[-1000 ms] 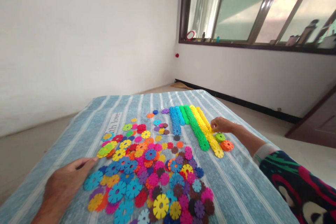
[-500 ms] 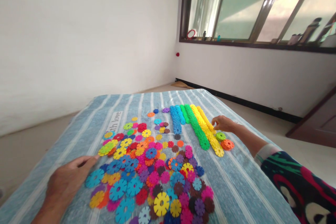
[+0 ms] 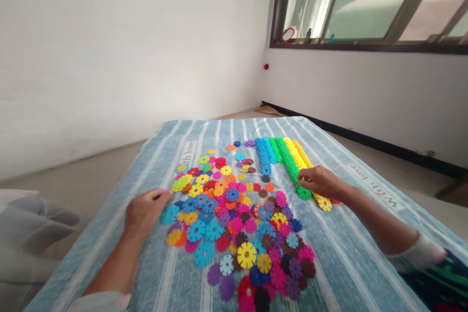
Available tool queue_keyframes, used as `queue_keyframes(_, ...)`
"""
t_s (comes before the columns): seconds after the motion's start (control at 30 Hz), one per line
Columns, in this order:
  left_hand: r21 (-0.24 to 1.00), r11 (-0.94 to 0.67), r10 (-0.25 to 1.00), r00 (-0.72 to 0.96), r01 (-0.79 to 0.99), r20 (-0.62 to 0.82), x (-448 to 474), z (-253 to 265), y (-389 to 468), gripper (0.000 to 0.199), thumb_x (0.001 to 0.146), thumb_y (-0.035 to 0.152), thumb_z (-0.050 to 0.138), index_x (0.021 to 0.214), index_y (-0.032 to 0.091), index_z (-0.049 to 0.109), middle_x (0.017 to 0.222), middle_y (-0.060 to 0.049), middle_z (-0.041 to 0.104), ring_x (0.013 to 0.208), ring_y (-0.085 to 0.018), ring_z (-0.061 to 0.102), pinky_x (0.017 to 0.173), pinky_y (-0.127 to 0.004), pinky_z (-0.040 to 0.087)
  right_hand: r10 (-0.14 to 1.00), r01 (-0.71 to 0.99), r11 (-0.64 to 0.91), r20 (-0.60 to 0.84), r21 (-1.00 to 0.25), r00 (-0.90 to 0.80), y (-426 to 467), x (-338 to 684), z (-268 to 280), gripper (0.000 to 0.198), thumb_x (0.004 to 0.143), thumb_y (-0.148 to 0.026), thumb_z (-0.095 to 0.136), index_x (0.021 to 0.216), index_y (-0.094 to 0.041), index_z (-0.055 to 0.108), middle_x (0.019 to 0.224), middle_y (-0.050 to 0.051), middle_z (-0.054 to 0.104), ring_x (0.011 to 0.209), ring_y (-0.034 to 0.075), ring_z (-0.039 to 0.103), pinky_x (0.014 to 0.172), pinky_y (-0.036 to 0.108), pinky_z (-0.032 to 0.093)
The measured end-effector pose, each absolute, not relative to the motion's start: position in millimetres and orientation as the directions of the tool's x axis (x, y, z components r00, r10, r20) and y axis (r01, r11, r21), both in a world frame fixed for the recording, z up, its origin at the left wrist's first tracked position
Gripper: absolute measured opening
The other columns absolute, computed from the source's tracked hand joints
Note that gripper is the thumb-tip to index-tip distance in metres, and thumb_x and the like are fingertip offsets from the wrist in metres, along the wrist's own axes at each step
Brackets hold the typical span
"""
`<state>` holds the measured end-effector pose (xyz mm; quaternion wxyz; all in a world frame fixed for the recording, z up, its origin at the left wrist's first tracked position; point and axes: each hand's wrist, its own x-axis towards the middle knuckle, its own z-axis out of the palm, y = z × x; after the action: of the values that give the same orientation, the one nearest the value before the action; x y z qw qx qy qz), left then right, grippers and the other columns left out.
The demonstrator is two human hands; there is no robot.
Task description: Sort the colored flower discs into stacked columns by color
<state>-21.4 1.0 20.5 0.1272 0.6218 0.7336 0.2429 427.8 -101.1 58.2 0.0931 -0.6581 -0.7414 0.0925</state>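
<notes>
Right hand (image 3: pixel 319 181) moved, fingers (image 3: pixel 303 179) curled by green row (image 3: pixel 291 164).

- "th love", dark letters on a white strip (image 3: pixel 188 153) of the blue striped tablecloth (image 3: pixel 351 248), left side, its beginning hidden by slotted plastic discs (image 3: pixel 182 168)
- "With love", upside down, on a pale panel (image 3: pixel 376 187) at the tablecloth's right side

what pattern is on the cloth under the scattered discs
The cloth is greyish blue with white stripes, best seen in the head view.
</notes>
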Motion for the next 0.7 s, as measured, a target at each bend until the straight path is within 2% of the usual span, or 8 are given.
queue_keyframes(0.27, 0.557, 0.107, 0.973, -0.202, 0.824, 0.112, -20, 14, 0, 0.042, 0.072, 0.052, 0.051, 0.083, 0.018, 0.072, 0.07, 0.0, 0.068, 0.07, -0.019, 0.061, 0.058, -0.025, 0.038, 0.937, 0.898, 0.335, 0.006, -0.286, -0.348, -124, 359, 53, 0.015, 0.087, -0.023, 0.052, 0.088, -0.02, 0.067, 0.078, 0.003, 0.069, 0.07, 0.014, 0.062, 0.06, 0.022, 0.035)
queue_keyframes(0.37, 0.565, 0.103, 0.972, -0.205, 0.819, 0.12, -20, 13, 0, 0.04, 0.071, 0.052, 0.05, 0.08, 0.019, 0.072, 0.071, -0.001, 0.069, 0.07, -0.02, 0.061, 0.057, -0.026, 0.039, 0.903, 0.875, 0.418, 0.003, -0.246, -0.43, -130, 335, 55, 0.015, 0.088, -0.021, 0.051, 0.084, -0.019, 0.066, 0.078, 0.004, 0.068, 0.071, 0.014, 0.061, 0.06, 0.023, 0.032)
queue_keyframes(0.47, 0.561, 0.104, 0.97, -0.209, 0.821, 0.127, -20, 12, 0, 0.038, 0.07, 0.052, 0.051, 0.078, 0.02, 0.072, 0.071, -0.001, 0.069, 0.07, -0.021, 0.062, 0.057, -0.026, 0.039, 0.879, 0.862, 0.462, -0.023, -0.209, -0.476, -134, 316, 58, 0.012, 0.086, -0.02, 0.054, 0.083, -0.018, 0.065, 0.079, 0.004, 0.068, 0.071, 0.014, 0.059, 0.059, 0.023, 0.03)
queue_keyframes(0.7, 0.549, 0.083, 0.965, -0.205, 0.831, 0.165, -21, 8, 1, 0.042, 0.07, 0.053, 0.05, 0.08, 0.019, 0.072, 0.071, -0.002, 0.069, 0.071, -0.021, 0.062, 0.058, -0.026, 0.039, 0.818, 0.823, 0.519, -0.145, -0.23, -0.557, -149, 296, 53, 0.011, 0.082, -0.03, 0.06, 0.081, -0.02, 0.065, 0.072, 0.0, 0.066, 0.063, 0.012, 0.055, 0.053, 0.024, 0.023)
